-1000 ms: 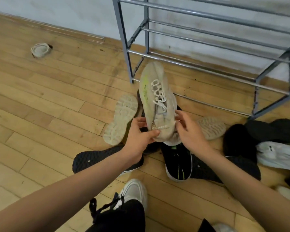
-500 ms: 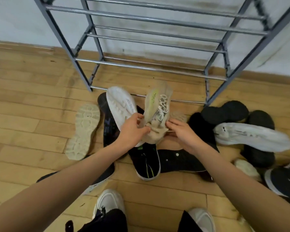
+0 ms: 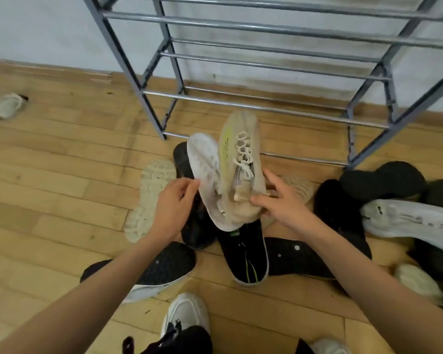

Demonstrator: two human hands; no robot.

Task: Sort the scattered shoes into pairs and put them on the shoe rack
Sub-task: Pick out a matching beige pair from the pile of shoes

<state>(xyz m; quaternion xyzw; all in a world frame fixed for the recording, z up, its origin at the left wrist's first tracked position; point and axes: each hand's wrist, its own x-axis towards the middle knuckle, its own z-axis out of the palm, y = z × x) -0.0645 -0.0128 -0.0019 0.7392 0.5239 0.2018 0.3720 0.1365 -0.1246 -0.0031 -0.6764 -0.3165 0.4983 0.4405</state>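
1. Beige sneaker (image 3: 241, 175) with white laces and a yellow-green stripe: held off the floor at frame centre, toe up toward the shoe rack (image 3: 266, 29), heel down between both hands.
2. White shoe (image 3: 205, 180) pressed against its left side, sole facing out; looks like the matching mate, though the upper is hidden.
3. Left hand (image 3: 174, 200): fingers closed on the edge of the white shoe near mid-sole.
4. Right hand (image 3: 284, 200): thumb across the beige sneaker's tongue area, fingers curled round the heel side; clamped on it.
5. Handling estimate: knit upper, likely soft and collapsible; foam sole, likely light and fairly stiff. Not fragile. Little slip expected on fabric; loose laces may snag on the rack bars.
6. Best hold, judged: pinch both heel collars together in one hand, or grip the soles from outside; avoid squeezing the toe box.
7. Rest of the shoes: black shoes (image 3: 243, 254) and pale upturned soles (image 3: 149, 198) scattered on the wooden floor (image 3: 49, 175) below the hands; one pale shoe (image 3: 8, 106) apart at upper left.
8. Rack tiers visible in upper frame carry nothing.
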